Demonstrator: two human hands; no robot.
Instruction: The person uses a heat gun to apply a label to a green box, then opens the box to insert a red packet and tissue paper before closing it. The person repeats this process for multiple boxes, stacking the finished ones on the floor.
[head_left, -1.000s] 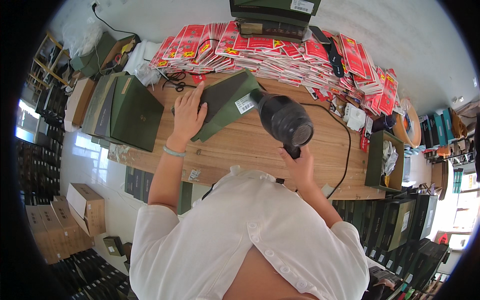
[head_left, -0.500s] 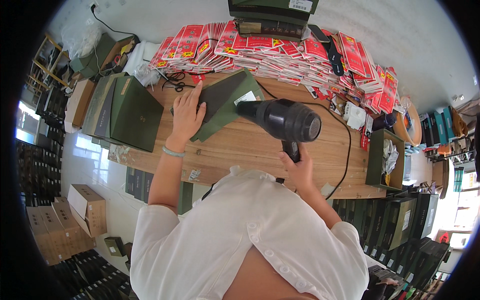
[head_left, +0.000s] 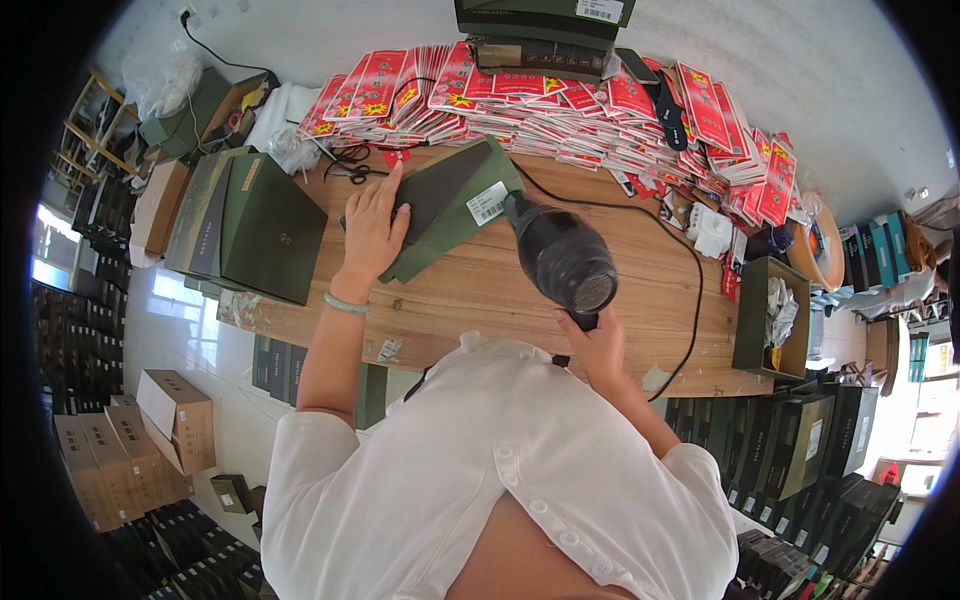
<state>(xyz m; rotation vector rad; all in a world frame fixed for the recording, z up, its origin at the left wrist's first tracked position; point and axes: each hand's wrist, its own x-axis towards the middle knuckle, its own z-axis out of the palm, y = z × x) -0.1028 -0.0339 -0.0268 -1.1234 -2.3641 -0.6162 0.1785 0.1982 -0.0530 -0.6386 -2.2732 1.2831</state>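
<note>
Green carton (head_left: 285, 225) at left on the wooden table (head_left: 450, 315); mid-table, left hand (head_left: 374, 228) laid spread on a barcode-labelled green box (head_left: 440, 225); black hair dryer (head_left: 565, 255), nozzle (head_left: 516, 205) near the label (head_left: 487, 203), handle clamped in right hand (head_left: 600, 345), well apart from the left; rightmost, open-topped green bin-like box (head_left: 755, 335).

Green box (head_left: 442, 208): dark panel on upper face, white barcode label (head_left: 487, 203) near right end. Lies slantwise on wooden surface (head_left: 470, 290), label end farther out. Black hair dryer (head_left: 566, 256): held off the surface, rear grille nearest wearer, nozzle aimed at label; contact unclear.
</note>
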